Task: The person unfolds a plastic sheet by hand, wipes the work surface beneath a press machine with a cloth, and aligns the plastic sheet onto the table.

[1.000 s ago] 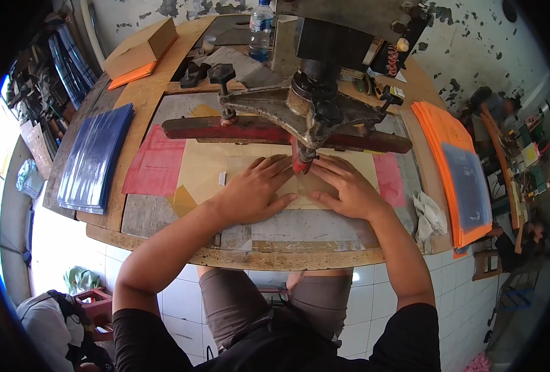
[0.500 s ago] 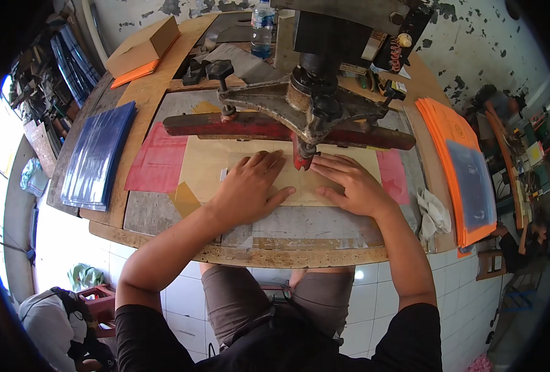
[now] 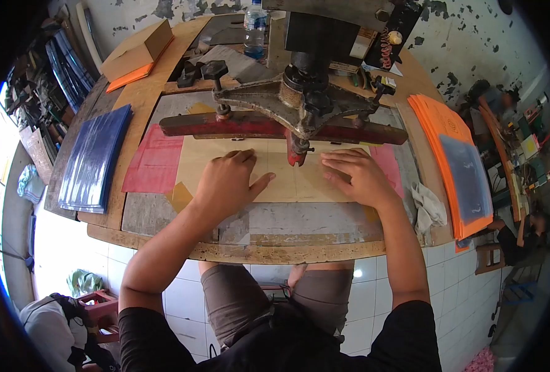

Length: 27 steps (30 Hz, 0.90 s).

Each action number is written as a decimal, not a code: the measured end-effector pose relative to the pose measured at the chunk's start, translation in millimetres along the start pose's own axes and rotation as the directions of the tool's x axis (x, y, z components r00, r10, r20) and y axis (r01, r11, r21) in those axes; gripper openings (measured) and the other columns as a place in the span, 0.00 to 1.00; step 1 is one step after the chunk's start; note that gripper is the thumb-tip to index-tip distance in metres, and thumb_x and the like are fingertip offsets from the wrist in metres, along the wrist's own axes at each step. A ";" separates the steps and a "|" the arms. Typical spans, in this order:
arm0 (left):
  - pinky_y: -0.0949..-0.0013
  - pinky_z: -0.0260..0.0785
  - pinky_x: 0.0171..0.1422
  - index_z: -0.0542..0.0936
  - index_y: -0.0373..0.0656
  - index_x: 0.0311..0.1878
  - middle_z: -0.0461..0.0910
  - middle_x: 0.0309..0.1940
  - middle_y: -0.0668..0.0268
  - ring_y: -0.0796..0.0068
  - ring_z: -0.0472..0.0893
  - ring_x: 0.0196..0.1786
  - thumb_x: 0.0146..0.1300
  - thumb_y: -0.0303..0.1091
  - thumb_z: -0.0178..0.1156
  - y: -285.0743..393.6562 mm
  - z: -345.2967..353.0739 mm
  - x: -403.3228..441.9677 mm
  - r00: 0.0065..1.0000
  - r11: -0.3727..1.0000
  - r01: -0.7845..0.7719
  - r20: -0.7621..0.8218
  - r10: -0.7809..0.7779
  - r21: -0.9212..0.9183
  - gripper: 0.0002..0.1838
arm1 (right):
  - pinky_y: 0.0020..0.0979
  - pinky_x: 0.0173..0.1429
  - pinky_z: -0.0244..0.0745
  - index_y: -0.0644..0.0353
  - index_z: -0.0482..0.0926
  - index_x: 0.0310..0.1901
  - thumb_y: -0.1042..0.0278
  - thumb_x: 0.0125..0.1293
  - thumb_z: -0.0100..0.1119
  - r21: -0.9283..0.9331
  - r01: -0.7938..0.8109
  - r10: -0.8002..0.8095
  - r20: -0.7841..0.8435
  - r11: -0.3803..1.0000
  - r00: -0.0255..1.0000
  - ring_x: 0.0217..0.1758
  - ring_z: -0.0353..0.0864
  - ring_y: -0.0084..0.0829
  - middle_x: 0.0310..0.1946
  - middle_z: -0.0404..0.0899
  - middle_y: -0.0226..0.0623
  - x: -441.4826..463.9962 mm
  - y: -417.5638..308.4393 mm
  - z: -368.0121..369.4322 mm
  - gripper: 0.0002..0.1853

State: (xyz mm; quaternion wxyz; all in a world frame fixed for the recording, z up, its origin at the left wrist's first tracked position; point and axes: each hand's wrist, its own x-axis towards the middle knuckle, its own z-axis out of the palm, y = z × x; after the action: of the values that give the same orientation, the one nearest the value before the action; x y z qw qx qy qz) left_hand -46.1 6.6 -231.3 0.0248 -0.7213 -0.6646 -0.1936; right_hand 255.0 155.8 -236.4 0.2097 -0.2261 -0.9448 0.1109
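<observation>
A cream-coloured sheet lies flat on the grey worktop, beneath the long red-edged metal bar of a press. My left hand rests on the sheet's left part, fingers stretched forward and thumb apart. On the right part lies my right hand, its fingers extended flat towards the middle and the thumb below them. Neither hand grips anything. A red pointed piece hangs from the bar's middle, between the hands. Pink-red sheets show at both sides of the cream sheet.
Blue clear-covered folders are stacked at left, orange folders at right. A white cloth lies near the right edge. Behind stand a water bottle and a cardboard box. Other people are at the far right and lower left.
My hands have slid farther apart over the cream sheet, the left one leftwards and the right one a little rightwards. The press bar keeps its place; the camera view has shifted slightly.
</observation>
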 end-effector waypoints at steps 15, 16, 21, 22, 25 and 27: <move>0.51 0.83 0.45 0.91 0.36 0.42 0.90 0.32 0.51 0.48 0.90 0.36 0.74 0.57 0.69 -7.5 -16.3 1.4 0.993 0.992 0.116 0.013 -0.117 0.046 0.27 | 0.41 0.69 0.83 0.65 0.94 0.50 0.64 0.75 0.73 -0.021 -0.121 0.122 0.004 0.992 0.993 0.59 0.93 0.43 0.53 0.95 0.43 -5.0 7.8 -25.2 0.12; 0.52 0.83 0.42 0.90 0.36 0.37 0.88 0.28 0.52 0.50 0.89 0.32 0.74 0.58 0.69 -9.6 -14.6 0.7 0.995 0.994 0.096 -0.023 -0.095 0.056 0.28 | 0.41 0.69 0.83 0.65 0.94 0.49 0.63 0.75 0.73 -0.018 -0.133 0.133 -0.002 0.991 0.991 0.59 0.93 0.44 0.53 0.95 0.43 -5.7 8.6 -25.6 0.13; 0.53 0.83 0.37 0.90 0.36 0.32 0.86 0.22 0.53 0.50 0.88 0.27 0.74 0.58 0.69 -17.2 -9.8 -0.3 0.988 0.998 0.032 -0.152 -0.022 0.062 0.30 | 0.41 0.70 0.82 0.66 0.94 0.47 0.61 0.75 0.73 0.003 -0.190 0.190 -0.014 0.982 0.982 0.58 0.93 0.44 0.52 0.95 0.43 -8.3 8.0 -29.2 0.14; 0.53 0.83 0.37 0.90 0.36 0.33 0.86 0.22 0.53 0.50 0.88 0.27 0.74 0.58 0.69 -17.2 -10.5 -0.5 0.988 0.997 0.036 -0.153 -0.026 0.066 0.30 | 0.41 0.70 0.82 0.65 0.94 0.47 0.61 0.75 0.73 -0.007 -0.184 0.184 -0.011 0.983 0.983 0.58 0.93 0.44 0.52 0.95 0.43 -8.2 8.1 -29.9 0.14; 0.54 0.83 0.37 0.89 0.36 0.32 0.86 0.22 0.53 0.50 0.88 0.27 0.74 0.58 0.70 -18.9 -10.9 -0.6 0.988 0.996 0.051 -0.147 -0.039 0.078 0.29 | 0.41 0.69 0.82 0.64 0.94 0.47 0.60 0.75 0.73 -0.054 -0.185 0.185 -0.014 0.981 0.983 0.58 0.93 0.44 0.52 0.95 0.43 -8.3 7.4 -33.7 0.14; 0.54 0.82 0.36 0.89 0.37 0.31 0.85 0.21 0.53 0.50 0.88 0.26 0.73 0.58 0.70 -21.3 -10.4 -0.9 0.988 0.994 0.051 -0.147 -0.037 0.092 0.29 | 0.41 0.69 0.82 0.64 0.94 0.47 0.60 0.75 0.73 -0.104 -0.211 0.208 -0.035 0.972 0.978 0.58 0.93 0.44 0.51 0.95 0.43 -9.7 4.4 -36.9 0.14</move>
State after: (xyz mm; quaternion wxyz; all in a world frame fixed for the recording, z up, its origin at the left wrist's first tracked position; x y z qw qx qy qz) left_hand -69.4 5.2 -226.7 0.1033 -0.6883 -0.6855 -0.2138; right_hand 281.0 159.2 -208.3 0.1957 -0.3366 -0.9177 0.0790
